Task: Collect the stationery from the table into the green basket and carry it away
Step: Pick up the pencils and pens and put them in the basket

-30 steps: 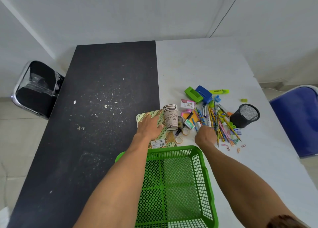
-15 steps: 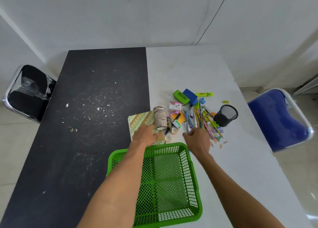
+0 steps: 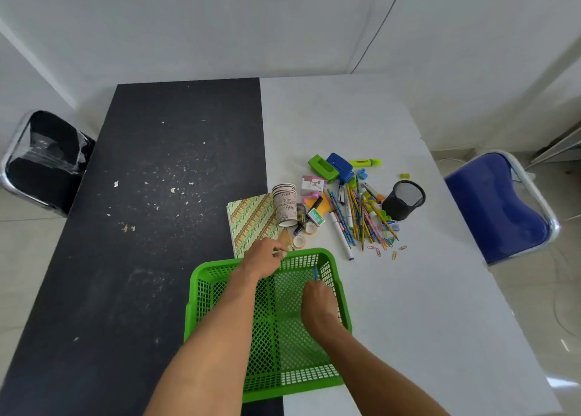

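While the green basket (image 3: 276, 337) sits at the near edge of the tabletop (image 3: 393, 305), straddling the black and white halves, its mesh floor looks almost bare, so the collecting has, I judge, only just started. The right hand (image 3: 317, 305) is down inside the basket with its grip closed around a thin blue item, apparently a pen (image 3: 316, 272), whose tip pokes up beside the far right wall. The left hand (image 3: 264, 258) rests over the basket's far rim, its fingers curled on something small at the lower edge of the patterned notebook (image 3: 251, 217); what exactly it pinches I cannot tell.

Nearly everything remains outside: the stacked paper cups (image 3: 285, 205), the tape rolls (image 3: 299, 241), the green stapler (image 3: 319, 164), the blue hole punch (image 3: 340, 167), the highlighter (image 3: 366, 163), the spread of pencils and pens (image 3: 355, 220), the black mesh pen holder (image 3: 404, 199) and the scattered paper clips (image 3: 385, 250). Carrying the basket away is still ahead.
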{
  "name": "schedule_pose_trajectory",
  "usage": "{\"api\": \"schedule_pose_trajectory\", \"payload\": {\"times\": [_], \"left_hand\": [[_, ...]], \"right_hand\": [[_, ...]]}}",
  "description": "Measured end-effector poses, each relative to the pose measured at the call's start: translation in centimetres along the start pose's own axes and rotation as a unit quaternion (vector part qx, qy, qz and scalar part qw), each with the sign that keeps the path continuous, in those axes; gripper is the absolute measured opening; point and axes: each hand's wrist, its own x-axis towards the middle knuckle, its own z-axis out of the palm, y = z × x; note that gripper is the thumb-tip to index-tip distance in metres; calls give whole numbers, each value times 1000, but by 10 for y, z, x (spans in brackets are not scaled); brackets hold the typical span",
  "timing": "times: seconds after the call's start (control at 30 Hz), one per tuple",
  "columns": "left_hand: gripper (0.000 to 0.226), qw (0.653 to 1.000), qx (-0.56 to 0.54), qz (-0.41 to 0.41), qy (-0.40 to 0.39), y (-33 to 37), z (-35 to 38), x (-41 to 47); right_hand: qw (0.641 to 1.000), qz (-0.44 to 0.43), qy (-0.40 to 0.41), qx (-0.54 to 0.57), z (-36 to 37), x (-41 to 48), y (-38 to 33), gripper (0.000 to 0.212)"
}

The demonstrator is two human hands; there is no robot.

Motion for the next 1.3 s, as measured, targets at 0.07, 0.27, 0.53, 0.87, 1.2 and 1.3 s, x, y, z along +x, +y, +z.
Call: {"api": "schedule_pose_trajectory", "payload": {"times": [0.07, 0.27, 0.53, 0.87, 1.2, 1.3], "left_hand": [[24, 1000, -6, 2, 2, 0, 3, 0], [26, 999, -32, 3, 5, 0, 6, -2], [25, 999, -34, -6, 34, 3, 9, -4], [19, 996, -54, -38, 58, 3, 17, 1], [21, 997, -50, -44, 44, 1, 17, 7], [22, 996, -53, -55, 45, -1, 19, 8]], "right_hand": [[1000, -1, 0, -4, 4, 4, 2, 33], [1000, -15, 9, 7, 14, 2, 10, 31], [999, -35, 10, 9, 17, -1, 16, 31], [937, -40, 234, 256, -53, 31, 33, 12], [983, 17, 130, 131, -71, 155, 113, 28], [985, 3, 135, 110, -65, 166, 117, 23]]}}
